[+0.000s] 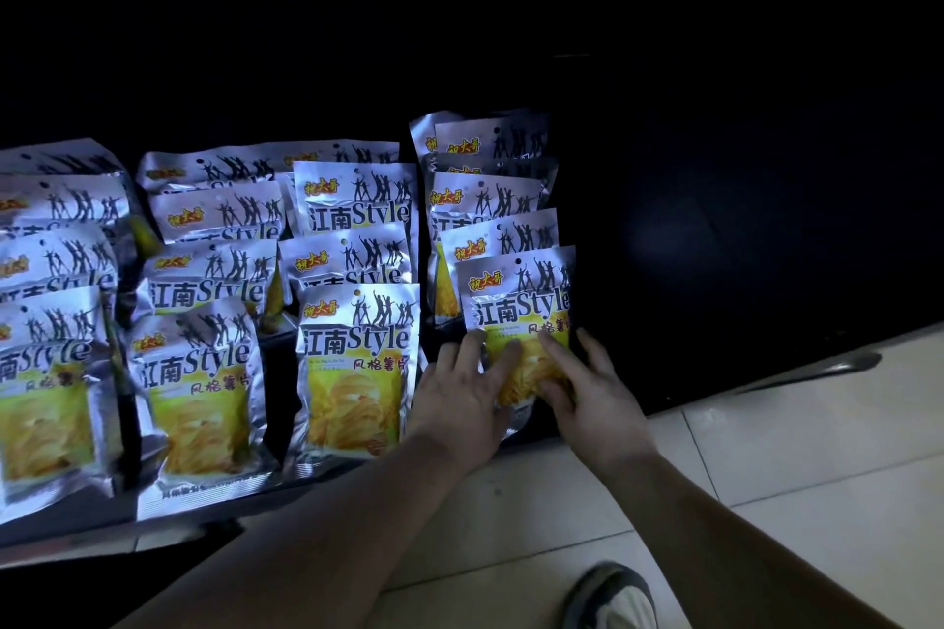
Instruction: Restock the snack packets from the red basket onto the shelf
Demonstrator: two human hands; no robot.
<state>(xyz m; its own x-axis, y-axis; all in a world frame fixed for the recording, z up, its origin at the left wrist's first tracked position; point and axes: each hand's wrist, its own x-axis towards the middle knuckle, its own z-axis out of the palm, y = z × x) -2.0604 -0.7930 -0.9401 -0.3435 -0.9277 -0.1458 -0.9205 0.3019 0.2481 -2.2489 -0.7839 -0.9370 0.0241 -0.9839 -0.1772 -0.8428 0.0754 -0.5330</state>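
Head view, front packet: I take the front packet (518, 301) as my landmark. It stands upright on the dark shelf (740, 245), at the head of the far-right row of silver and yellow packets.
Head view, left hand: my left hand (459, 391) lies on the lower left part of the landmark, fingers spread and fairly straight, pressing rather than clutching.
Head view, right hand: my right hand (595, 391) touches its lower right edge, fingers laid along it. The grip on both sides is loose and apart, not clamped.
Head view, neighbours: more packets stand close behind the landmark, and three fuller rows lie to its left.
Head view, basket: the red basket is not in view.
Head view, step in hand: I judge this to be seating and squaring the packet.
Head view, how to do it well: I would push low on both sides evenly so the packet leans back on the one behind. The foil looks slippery, so I would press lightly to spare the crisps, line its face up with the row to its left, then lift both hands off together.
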